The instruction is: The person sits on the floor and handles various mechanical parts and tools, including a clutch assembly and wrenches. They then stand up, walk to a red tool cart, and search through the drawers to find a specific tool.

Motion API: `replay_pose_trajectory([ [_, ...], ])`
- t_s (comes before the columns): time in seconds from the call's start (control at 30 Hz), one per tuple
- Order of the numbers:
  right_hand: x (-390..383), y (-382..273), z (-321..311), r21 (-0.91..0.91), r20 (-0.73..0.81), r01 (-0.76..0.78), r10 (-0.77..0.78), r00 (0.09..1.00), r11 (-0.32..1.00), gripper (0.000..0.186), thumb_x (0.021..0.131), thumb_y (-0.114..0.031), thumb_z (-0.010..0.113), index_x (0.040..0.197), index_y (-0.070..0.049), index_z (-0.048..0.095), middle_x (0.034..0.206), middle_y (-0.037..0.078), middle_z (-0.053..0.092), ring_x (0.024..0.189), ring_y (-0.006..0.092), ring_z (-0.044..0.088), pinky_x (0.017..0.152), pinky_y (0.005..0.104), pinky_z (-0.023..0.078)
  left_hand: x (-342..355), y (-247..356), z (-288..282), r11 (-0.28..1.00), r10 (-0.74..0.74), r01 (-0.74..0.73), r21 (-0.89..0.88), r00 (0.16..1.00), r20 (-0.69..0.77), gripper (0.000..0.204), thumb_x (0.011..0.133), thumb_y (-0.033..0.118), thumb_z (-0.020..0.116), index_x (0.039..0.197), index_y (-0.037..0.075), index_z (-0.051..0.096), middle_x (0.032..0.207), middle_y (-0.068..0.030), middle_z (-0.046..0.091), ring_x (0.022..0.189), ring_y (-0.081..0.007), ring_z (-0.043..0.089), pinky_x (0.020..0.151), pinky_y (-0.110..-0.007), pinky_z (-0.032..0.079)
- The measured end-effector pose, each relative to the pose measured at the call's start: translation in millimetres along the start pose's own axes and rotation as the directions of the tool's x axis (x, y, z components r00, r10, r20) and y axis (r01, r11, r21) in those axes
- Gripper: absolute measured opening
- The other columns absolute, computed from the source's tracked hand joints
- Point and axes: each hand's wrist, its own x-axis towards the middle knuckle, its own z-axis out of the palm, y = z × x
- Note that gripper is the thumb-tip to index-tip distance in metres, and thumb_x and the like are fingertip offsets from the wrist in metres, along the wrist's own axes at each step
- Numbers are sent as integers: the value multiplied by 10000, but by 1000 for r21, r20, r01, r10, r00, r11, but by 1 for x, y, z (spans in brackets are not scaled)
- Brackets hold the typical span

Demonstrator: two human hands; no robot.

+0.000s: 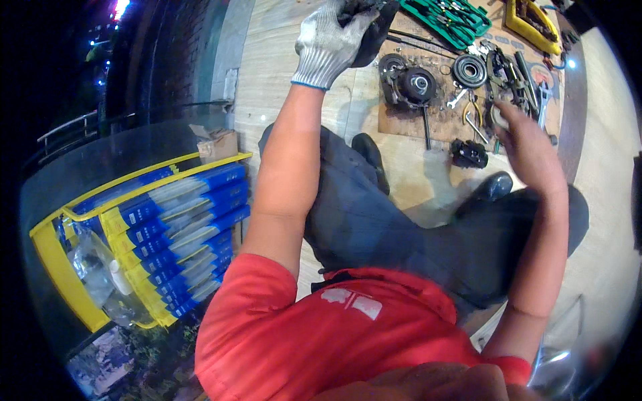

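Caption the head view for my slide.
Gloved left hand, bare right hand, brown board strewn with tools and metal parts.

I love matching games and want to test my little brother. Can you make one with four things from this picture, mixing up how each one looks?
Things:
1. Left hand
2. Right hand
3. Tool case
4. Shirt

Looks:
A. Green
B. Gloved
C. Red
D. Bare

Right pairs: 1-B, 2-D, 3-A, 4-C
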Motion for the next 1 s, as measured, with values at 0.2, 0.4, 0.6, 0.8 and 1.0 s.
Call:
replay_pose_trajectory([
  [0.2,0,-17,-6,53,194,-38,27,981,998,408,924,-92,611,1316,-11,527,1127,258,631,1052,448,600,894,514,475,5,-16,10,997,-70,71,-31,997,26,282,898,295,696,1094,94,720,960,-143,737,877,-286,716,781,-395,558],
  [0.4,4,4,-14,74,186,-101,86,979,992,442,924,-76,610,1350,-12,511,1211,258,617,1107,455,583,935,497,472,19,-12,17,970,-241,243,-29,969,50,348,866,383,726,1079,108,751,1003,-132,747,939,-283,724,835,-373,555],
  [0.6,3,32,-17,61,204,-175,160,966,983,439,937,-78,594,1364,-18,511,1214,262,613,1119,457,580,945,488,470,28,-14,23,948,-313,319,-12,938,149,351,908,270,720,1144,11,710,1041,-152,742,961,-208,712,869,-317,540],
  [0.8,4,33,-17,71,229,-213,192,954,974,435,946,-91,590,1368,-24,509,1198,262,615,1110,459,580,928,491,470,33,-17,29,936,-345,352,-10,923,167,357,916,271,713,1153,4,705,1051,-146,740,970,-206,709,883,-318,535],
  [1.0,7,39,-12,85,208,-168,148,967,982,430,949,-104,596,1360,-19,508,1204,268,613,1104,458,583,932,492,469,29,-25,32,931,-355,363,-30,924,143,386,892,360,712,1133,59,728,1045,-150,744,981,-254,718,875,-347,540],
])
